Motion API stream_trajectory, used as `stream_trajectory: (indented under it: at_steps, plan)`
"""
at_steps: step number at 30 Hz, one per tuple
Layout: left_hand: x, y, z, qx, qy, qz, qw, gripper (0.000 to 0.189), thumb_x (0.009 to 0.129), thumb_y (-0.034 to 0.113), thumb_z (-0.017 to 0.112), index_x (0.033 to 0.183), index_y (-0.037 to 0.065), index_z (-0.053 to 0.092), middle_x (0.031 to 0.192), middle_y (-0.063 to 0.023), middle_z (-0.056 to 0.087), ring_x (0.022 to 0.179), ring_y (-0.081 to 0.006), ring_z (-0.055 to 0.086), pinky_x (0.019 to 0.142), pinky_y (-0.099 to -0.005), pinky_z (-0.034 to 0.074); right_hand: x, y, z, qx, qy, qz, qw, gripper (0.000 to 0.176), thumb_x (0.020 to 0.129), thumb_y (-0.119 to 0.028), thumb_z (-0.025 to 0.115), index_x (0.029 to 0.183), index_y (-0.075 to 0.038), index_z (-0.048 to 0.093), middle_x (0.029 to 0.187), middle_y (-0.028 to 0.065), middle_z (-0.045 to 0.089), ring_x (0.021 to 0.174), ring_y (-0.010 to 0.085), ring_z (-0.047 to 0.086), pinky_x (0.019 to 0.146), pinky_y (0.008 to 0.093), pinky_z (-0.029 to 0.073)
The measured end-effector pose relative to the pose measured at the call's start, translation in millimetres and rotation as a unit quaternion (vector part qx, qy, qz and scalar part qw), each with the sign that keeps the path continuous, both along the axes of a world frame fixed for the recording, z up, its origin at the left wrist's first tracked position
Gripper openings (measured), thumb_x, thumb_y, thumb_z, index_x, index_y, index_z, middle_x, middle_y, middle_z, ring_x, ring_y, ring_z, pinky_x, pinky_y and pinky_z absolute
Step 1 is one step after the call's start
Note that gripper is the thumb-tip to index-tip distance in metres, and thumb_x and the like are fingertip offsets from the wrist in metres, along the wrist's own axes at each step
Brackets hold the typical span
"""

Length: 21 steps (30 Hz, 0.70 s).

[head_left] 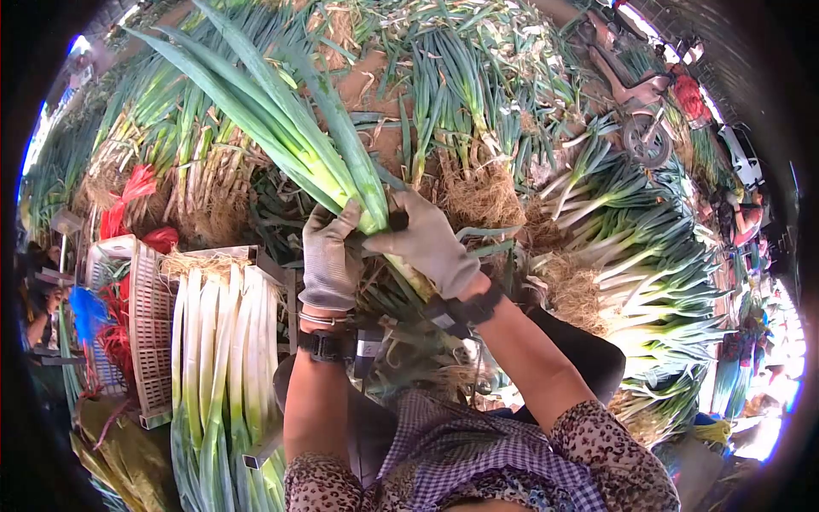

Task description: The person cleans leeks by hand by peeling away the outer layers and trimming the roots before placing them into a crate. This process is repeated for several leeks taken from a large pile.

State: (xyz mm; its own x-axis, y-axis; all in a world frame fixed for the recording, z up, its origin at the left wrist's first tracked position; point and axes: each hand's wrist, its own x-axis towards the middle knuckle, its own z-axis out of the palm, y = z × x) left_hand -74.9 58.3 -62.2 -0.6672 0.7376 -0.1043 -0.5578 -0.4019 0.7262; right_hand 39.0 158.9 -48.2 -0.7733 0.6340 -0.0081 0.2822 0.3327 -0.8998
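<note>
A large green onion is held up in front of me, its long green leaves fanning toward the upper left. My left hand, in a pale work glove, has its fingers closed against the stalk where the leaves meet. On the other side my right hand, also gloved, grips the same stalk just below. The lower stalk passes beneath the right hand, and its root end is hidden. At my left, trimmed green onions with white stems lie side by side on a metal-framed stand.
A white plastic basket with red and blue ties stands at the left. Piles of untrimmed green onions with roots lie ahead, and another pile lies at the right. A scooter is parked at the upper right.
</note>
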Motion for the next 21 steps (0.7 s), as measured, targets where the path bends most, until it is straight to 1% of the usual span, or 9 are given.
stream_trajectory:
  at_steps: [4,7,11,13,14,16,17,18,21]
  plan:
    - [-5,-3,-4,0.001,0.011,0.003,1.0,0.029,0.091,0.007,0.062,0.117,-0.004,0.058,0.105,-0.0111,0.067,0.091,-0.0218,0.065,0.083,-0.0352,0.053,-16,-6,-30,0.002,0.131,0.012,0.991,0.052,0.06,-0.026,0.086,0.097,0.001,0.062,0.094,0.0166,0.065,0.084,0.0276,0.063,0.078,0.0368,0.05]
    - [-1,-3,-6,-0.009,0.023,0.044,0.999,0.025,0.091,0.006,0.062,0.114,-0.005,0.061,0.104,-0.0109,0.068,0.09,-0.0208,0.065,0.083,-0.034,0.052,-12,-22,-14,-0.058,0.066,-0.024,0.996,0.049,0.061,-0.02,0.082,0.101,0.001,0.06,0.091,0.0149,0.064,0.082,0.0264,0.063,0.077,0.0362,0.05]
    - [-1,-3,-11,-0.008,0.026,0.079,0.997,0.023,0.091,0.004,0.063,0.111,-0.005,0.063,0.101,-0.0095,0.068,0.085,-0.0178,0.065,0.079,-0.0312,0.053,-19,-39,-40,-0.025,0.144,-0.084,0.986,0.042,0.065,-0.008,0.075,0.102,0.001,0.058,0.089,0.0131,0.064,0.082,0.0222,0.063,0.074,0.0337,0.05]
    - [-6,-3,-16,-0.056,0.062,0.11,0.99,0.021,0.09,0.004,0.063,0.11,-0.005,0.064,0.099,-0.0092,0.069,0.082,-0.0167,0.065,0.077,-0.0298,0.053,-21,-51,-34,-0.001,0.157,-0.096,0.983,0.038,0.068,-0.001,0.073,0.103,0.0,0.058,0.09,0.0106,0.065,0.081,0.0195,0.063,0.073,0.0315,0.051]
    - [-8,-4,-17,-0.081,0.08,0.125,0.986,0.02,0.09,0.003,0.063,0.109,-0.005,0.064,0.098,-0.009,0.069,0.081,-0.0162,0.065,0.075,-0.029,0.053,-20,-57,-30,-0.136,0.208,-0.087,0.965,0.034,0.07,0.001,0.072,0.101,-0.001,0.059,0.089,0.009,0.065,0.08,0.0182,0.063,0.074,0.0303,0.052]
    - [-16,-11,-8,-0.076,0.065,0.149,0.984,0.018,0.087,0.0,0.064,0.104,-0.005,0.064,0.094,-0.0107,0.069,0.08,-0.0177,0.067,0.074,-0.0286,0.054,-16,-64,-19,-0.392,0.299,-0.067,0.868,0.027,0.075,0.007,0.07,0.098,-0.002,0.06,0.089,0.0058,0.065,0.078,0.0154,0.063,0.074,0.0277,0.053]
    - [-20,-16,-3,-0.055,0.043,0.111,0.991,0.022,0.087,0.0,0.064,0.108,-0.005,0.062,0.097,-0.0121,0.069,0.083,-0.0194,0.067,0.076,-0.0296,0.055,-8,-58,-18,-0.326,0.221,-0.087,0.915,0.026,0.079,0.008,0.068,0.101,-0.003,0.061,0.091,0.0039,0.066,0.077,0.0144,0.064,0.076,0.0268,0.055]
    - [-21,-20,4,-0.034,0.021,0.072,0.997,0.026,0.087,0.001,0.064,0.112,-0.005,0.06,0.1,-0.0136,0.069,0.086,-0.0211,0.067,0.077,-0.0305,0.055,-5,-57,-8,-0.37,0.256,-0.087,0.889,0.029,0.078,0.009,0.069,0.105,-0.001,0.062,0.092,0.0065,0.068,0.079,0.0154,0.065,0.077,0.0278,0.055]
    - [-24,-32,-7,0.066,0.006,-0.062,0.996,0.035,0.091,0.001,0.057,0.125,-0.005,0.051,0.115,-0.0193,0.064,0.099,-0.0264,0.065,0.084,-0.0394,0.056,6,-40,1,-0.313,0.229,-0.042,0.921,0.021,0.085,0.0,0.066,0.105,-0.002,0.061,0.091,0.0062,0.068,0.082,0.0155,0.064,0.076,0.0293,0.052]
